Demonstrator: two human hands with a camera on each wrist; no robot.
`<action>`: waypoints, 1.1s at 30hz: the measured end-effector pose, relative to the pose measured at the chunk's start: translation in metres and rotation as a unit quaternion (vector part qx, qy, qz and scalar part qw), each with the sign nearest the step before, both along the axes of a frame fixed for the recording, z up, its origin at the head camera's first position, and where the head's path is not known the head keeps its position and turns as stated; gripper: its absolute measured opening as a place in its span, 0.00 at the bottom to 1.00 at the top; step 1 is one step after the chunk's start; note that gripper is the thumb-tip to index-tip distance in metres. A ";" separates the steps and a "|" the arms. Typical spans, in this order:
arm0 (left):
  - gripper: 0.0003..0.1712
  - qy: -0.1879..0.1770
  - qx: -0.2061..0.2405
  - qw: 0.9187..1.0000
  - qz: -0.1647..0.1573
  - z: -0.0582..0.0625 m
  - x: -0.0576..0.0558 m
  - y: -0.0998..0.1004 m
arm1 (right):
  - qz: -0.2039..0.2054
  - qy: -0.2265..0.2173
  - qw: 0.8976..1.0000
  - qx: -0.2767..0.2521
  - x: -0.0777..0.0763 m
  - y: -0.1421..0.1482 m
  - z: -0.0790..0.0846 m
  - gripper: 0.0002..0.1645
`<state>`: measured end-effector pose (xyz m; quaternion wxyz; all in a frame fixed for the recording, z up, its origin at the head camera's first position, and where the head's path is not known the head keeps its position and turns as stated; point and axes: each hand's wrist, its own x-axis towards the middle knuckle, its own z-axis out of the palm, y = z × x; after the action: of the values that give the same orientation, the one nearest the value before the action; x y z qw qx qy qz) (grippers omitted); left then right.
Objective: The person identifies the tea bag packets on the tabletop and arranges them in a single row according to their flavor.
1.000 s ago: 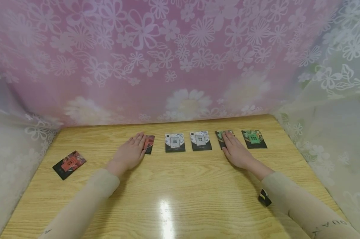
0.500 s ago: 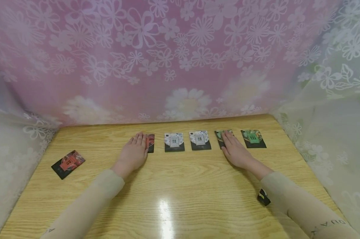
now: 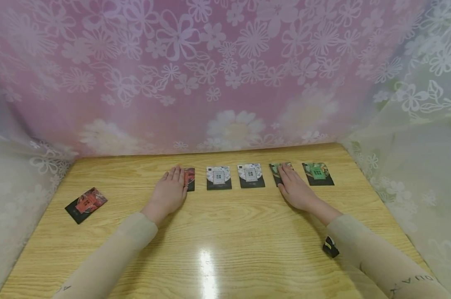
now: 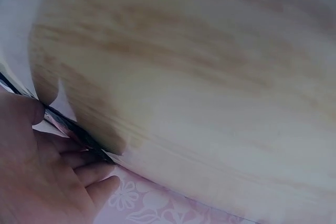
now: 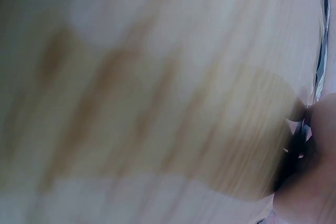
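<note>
In the head view my left hand (image 3: 169, 191) lies with straight fingers over a red-and-black packet (image 3: 189, 179), covering its left part. To the right, my right hand (image 3: 296, 189) rests with extended fingers on a green-and-black packet (image 3: 275, 172), hiding much of it. Two white-and-black packets (image 3: 219, 178) (image 3: 251, 176) lie side by side between the hands. Another green packet (image 3: 318, 173) ends the row on the right. The left wrist view has the left hand (image 4: 47, 166) at the thin dark edge of the packet (image 4: 79, 132); in the right wrist view the right hand (image 5: 310, 171) shows only partly.
A second red packet (image 3: 86, 205) lies tilted at the left of the wooden table (image 3: 225, 232). By the right forearm sits a small black object (image 3: 330, 247) with a yellow mark. A pink flowered curtain (image 3: 218, 83) hangs behind the table's far edge.
My left hand has shifted a little to the right over the red packet, which sits slightly nearer the white ones. The right hand stays in place on the green packet.
</note>
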<state>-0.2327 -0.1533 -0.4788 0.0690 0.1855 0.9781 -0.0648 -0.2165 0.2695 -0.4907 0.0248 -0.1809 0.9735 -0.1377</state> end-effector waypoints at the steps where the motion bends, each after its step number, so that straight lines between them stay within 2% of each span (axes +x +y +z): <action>1: 0.40 0.001 0.001 1.000 0.000 0.000 0.000 0.000 | -0.001 -0.001 1.000 0.004 0.000 -0.001 0.001 0.38; 22: 0.40 0.002 0.012 1.000 0.005 0.001 0.002 -0.002 | -0.003 -0.004 1.000 0.009 0.001 0.000 0.001 0.38; 29: 0.41 0.038 0.028 0.999 0.003 -0.003 0.005 -0.016 | 0.006 0.004 1.000 -0.007 -0.002 0.004 -0.006 0.39; 33: 0.41 0.047 0.029 0.998 0.011 0.000 0.010 -0.030 | 0.008 0.010 1.000 -0.003 -0.002 0.004 -0.005 0.39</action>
<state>-0.2225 -0.1830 -0.4788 0.0181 0.1735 0.9837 -0.0442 -0.2184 0.2737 -0.4955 0.0158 -0.1900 0.9719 -0.1383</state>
